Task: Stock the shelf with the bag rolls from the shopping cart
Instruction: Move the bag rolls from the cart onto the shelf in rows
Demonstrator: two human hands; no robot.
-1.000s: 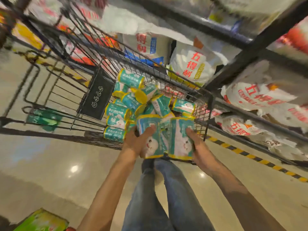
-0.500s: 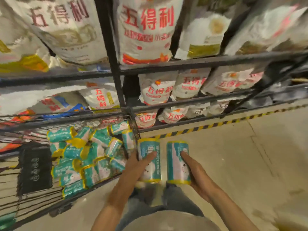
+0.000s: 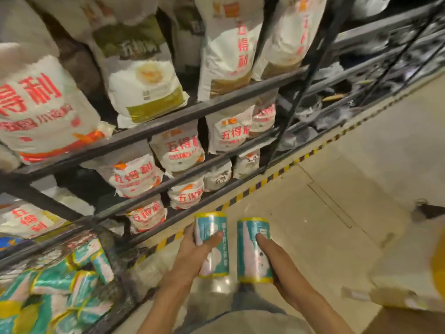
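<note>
A: So, we have one roll (image 3: 212, 244) in our left hand (image 3: 192, 253) and a second roll (image 3: 254, 249) in our right hand (image 3: 274, 260), both upright and side by side, a narrow gap between them.

B: And the fingers? On the left, the thumb lies across the front of the label and the rest curl round the back. On the right, the thumb presses the front and the palm cups the lower side. Both are holding, neither wide.

A: The other rolls (image 3: 60, 285) lie heaped in the cart (image 3: 113, 256) at its near right corner, by our left arm. The shelf (image 3: 168, 121) in front of us is packed with flour sacks (image 3: 142, 88) along every rail we can see.

B: That is our worry. We judge there is no free slot for rolls on these levels, so we may have to carry them further along, and the picture is too blurred at the far right end to tell what is stocked there.

A: The wrap looks glossy, so we think a loose one-handed hold could let a roll slide out while we reach up.

B: And if we push one in between sacks, we could tip a sack off the rail, or the roll could topple and drop to the floor (image 3: 337, 189)
</note>
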